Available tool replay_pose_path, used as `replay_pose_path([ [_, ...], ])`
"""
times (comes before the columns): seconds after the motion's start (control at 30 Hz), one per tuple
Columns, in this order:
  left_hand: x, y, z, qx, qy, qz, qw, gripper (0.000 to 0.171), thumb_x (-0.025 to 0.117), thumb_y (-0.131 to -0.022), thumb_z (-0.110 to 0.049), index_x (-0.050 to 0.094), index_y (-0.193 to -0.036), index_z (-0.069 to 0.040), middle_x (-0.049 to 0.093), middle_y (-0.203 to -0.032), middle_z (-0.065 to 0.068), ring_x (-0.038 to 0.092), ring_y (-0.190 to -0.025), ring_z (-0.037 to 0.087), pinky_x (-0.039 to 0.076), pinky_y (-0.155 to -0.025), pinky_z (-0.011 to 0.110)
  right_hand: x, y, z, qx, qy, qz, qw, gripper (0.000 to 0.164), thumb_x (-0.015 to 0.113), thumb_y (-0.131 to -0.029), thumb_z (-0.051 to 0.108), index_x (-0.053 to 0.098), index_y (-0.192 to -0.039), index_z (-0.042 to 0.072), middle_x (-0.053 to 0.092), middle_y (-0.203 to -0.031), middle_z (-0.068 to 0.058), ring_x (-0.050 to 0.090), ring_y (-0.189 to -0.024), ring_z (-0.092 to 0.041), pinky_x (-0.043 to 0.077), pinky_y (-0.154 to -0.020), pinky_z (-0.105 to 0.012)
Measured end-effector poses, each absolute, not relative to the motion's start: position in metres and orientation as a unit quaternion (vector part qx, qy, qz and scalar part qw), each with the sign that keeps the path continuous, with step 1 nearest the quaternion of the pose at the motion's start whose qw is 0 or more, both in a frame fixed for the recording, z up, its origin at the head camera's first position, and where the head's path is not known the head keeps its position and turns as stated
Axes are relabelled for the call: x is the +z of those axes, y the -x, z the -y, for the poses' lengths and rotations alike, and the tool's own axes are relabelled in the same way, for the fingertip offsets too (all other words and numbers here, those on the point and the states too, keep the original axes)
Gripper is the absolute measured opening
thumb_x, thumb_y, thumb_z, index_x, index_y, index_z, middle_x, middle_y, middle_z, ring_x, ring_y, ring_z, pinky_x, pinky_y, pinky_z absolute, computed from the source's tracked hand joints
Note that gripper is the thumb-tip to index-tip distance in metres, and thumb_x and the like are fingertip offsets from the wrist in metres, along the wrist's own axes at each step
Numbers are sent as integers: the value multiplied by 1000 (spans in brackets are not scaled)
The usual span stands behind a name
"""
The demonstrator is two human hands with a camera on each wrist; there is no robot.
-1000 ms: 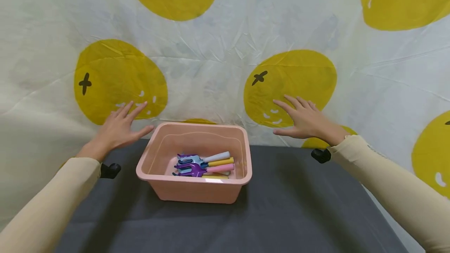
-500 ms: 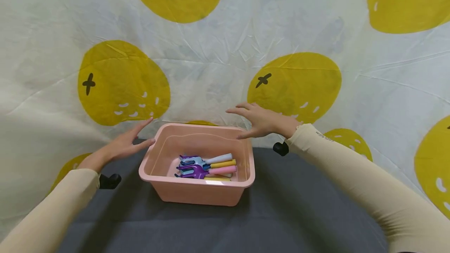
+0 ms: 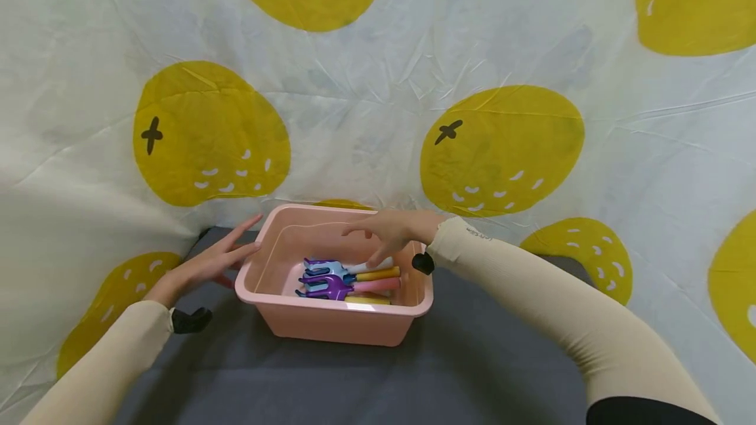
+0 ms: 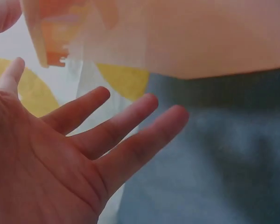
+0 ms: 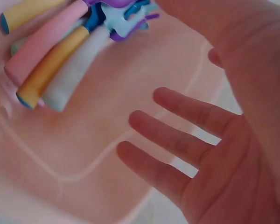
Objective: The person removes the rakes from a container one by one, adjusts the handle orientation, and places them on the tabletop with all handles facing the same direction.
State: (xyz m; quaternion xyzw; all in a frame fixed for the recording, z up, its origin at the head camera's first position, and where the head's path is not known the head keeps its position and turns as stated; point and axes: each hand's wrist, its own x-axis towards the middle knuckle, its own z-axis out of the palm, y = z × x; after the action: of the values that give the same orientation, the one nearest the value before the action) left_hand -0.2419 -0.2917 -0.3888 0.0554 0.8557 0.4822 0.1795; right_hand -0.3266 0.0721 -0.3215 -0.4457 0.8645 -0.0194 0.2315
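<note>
A pink plastic bin [image 3: 331, 323] holds several small garden hand forks with purple, light-blue and dark-blue heads. Among them are a purple fork with a pink handle [image 3: 378, 285], one with a yellow handle [image 3: 378, 274] and one with a whitish handle [image 5: 77, 70]. My left hand [image 3: 207, 267] is at the bin's left rim, fingers spread; whether they press on the rim I cannot tell. Over the bin's right half hovers my right hand [image 3: 396, 228], fingers extended and nothing in them, its thumb just above the whitish handle in the head view.
The bin stands on a dark grey cloth-covered table [image 3: 331, 385]. Close behind it hangs a white curtain [image 3: 354, 130] printed with large yellow fruit shapes.
My right hand has swept left and down, from right of the bin to above the forks. The left hand has turned slightly and drawn closer to the left rim.
</note>
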Motion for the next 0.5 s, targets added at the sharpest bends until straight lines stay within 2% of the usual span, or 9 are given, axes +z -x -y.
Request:
replay_pose_path([
  [0.2,-402,233,290,534,-60,-821,192,75,49,-106,-48,0,-164,-46,5,-170,19,54,-127,51,59,-81,58,-346,322,-60,-23,423,-858,292,72,82,-88,30,48,-151,32,57,-139,-2,57,-119,-20,58,-89,-33],
  [0.37,-412,230,283,588,-66,-783,193,72,48,-107,-44,5,-164,-43,3,-171,16,42,-137,55,56,-89,60,-368,316,-59,-52,362,-868,337,67,87,-83,25,55,-141,40,64,-125,-3,58,-111,-18,60,-76,-32],
  [0.5,-418,229,278,606,-73,-768,195,71,47,-108,-44,3,-164,-43,1,-171,13,35,-142,54,50,-97,64,-384,314,-62,-102,299,-871,376,65,88,-79,11,61,-131,41,64,-117,-5,58,-105,-17,56,-69,-29],
])
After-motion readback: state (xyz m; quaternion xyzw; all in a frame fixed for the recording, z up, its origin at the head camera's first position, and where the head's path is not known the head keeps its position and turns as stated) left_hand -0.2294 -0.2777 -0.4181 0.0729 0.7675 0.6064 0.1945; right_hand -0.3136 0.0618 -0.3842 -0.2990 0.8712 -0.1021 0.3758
